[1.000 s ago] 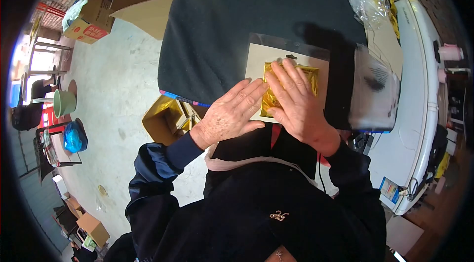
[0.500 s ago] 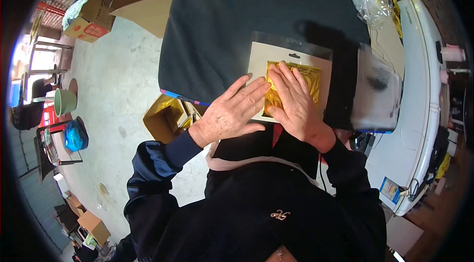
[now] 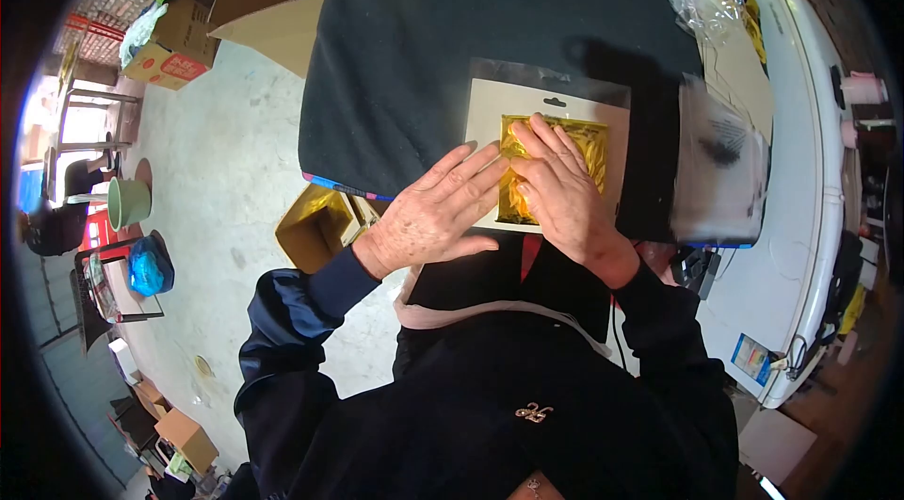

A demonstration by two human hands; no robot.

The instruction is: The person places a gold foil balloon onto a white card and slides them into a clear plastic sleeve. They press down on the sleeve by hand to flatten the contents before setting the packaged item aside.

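Left hand (image 3: 435,208) lies flat, fingers together, on the near-left edge of the white card (image 3: 490,109), its fingertips touching the gold foil square (image 3: 579,147); it has barely shifted over the last 1 s. Right hand (image 3: 563,199) has slid a little toward the near side and now curls its fingers over the foil, pressing rather than pinching, so the smoothing looks nearly done. Foil sits centred on the card inside the clear sleeve (image 3: 551,76), on the black cloth (image 3: 405,48).
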